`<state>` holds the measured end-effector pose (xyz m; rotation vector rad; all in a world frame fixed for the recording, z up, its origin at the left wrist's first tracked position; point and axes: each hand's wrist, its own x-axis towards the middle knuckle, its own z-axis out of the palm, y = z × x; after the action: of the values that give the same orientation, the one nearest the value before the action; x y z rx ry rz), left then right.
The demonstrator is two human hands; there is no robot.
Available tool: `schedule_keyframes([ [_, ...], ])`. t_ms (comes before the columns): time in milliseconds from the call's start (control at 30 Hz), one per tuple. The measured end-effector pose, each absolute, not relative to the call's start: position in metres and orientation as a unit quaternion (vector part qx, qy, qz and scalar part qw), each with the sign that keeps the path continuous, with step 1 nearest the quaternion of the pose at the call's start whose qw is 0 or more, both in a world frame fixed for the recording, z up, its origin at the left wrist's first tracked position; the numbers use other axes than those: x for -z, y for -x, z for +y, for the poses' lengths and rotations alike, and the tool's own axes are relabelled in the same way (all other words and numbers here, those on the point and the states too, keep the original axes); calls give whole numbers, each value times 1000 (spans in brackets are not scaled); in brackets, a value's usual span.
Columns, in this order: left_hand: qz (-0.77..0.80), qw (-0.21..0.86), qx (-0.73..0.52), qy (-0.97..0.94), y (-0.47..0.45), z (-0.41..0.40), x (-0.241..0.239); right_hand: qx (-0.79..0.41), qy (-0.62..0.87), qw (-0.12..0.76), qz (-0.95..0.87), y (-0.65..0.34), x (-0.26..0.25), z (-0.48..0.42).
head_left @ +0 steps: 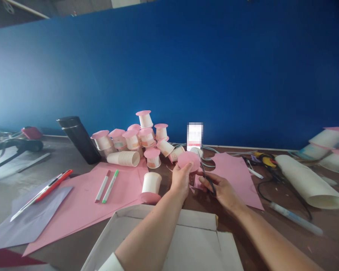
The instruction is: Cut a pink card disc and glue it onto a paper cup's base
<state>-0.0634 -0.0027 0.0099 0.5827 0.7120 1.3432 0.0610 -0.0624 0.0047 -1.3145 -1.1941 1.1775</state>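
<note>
My left hand (181,180) is closed on a pink paper disc (188,161), holding it up above the table. My right hand (218,188) grips dark scissors (206,175) whose blades point up toward the disc's right edge. Just left of my left hand an upturned white paper cup (151,183) stands on a pink disc. Behind it lies a pile of several white cups with pink paper lids (135,137), and a stack of plain cups (124,158) lies on its side.
Pink paper sheets (84,203) hold two marker pens (106,185). A red box cutter (45,190) lies on grey paper. A black flask (80,139) stands at the back left. A white cardboard box (186,244) sits under my arms. A rolled white sheet (307,182), cables and glue sticks lie right.
</note>
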Motion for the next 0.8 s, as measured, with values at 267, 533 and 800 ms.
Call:
schedule_keyframes([
  [267, 314, 687, -600, -262, 63, -2, -9, -475, 548, 473, -499, -62, -5, -61],
  [533, 316, 685, -607, -251, 62, -2, -9, -482, 544, 478, -493, -61, -2, -62],
  [800, 314, 692, -603, -246, 62, -2, -10, -464, 551, 468, -512, -62, -3, -61],
])
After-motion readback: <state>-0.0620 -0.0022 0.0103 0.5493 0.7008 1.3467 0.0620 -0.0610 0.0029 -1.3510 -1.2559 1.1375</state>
